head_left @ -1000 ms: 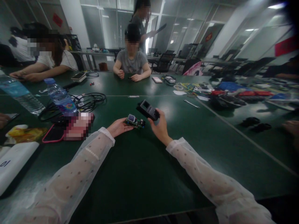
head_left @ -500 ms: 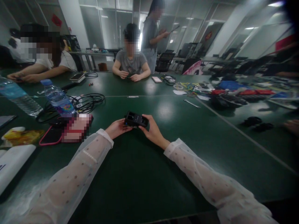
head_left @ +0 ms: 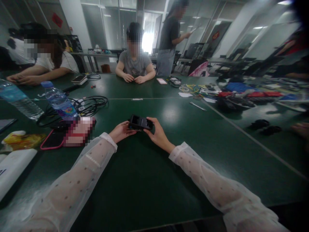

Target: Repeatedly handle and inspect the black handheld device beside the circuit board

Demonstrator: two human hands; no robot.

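A small black box-shaped device (head_left: 140, 122) with a recess in its top and a tiny blue light on its near left side is held between both hands above the green table (head_left: 145, 187). My left hand (head_left: 122, 131) grips its left end, fingers beneath and along the side. At the other end my right hand (head_left: 156, 133) closes around it, thumb on the near side and fingers over the far edge. The undersides of the device and some fingertips are hidden. I cannot tell the device's exact kind.
On the left lie two water bottles (head_left: 59, 101), coiled black cables (head_left: 96, 104), a pink-edged phone (head_left: 51, 139) and a white box (head_left: 14, 174). A wrench (head_left: 198, 106) and a heap of cables and tools (head_left: 243, 93) are at right. People sit across the table.
My hands and the black device stay almost in place. In the background, the standing person has moved to the right.
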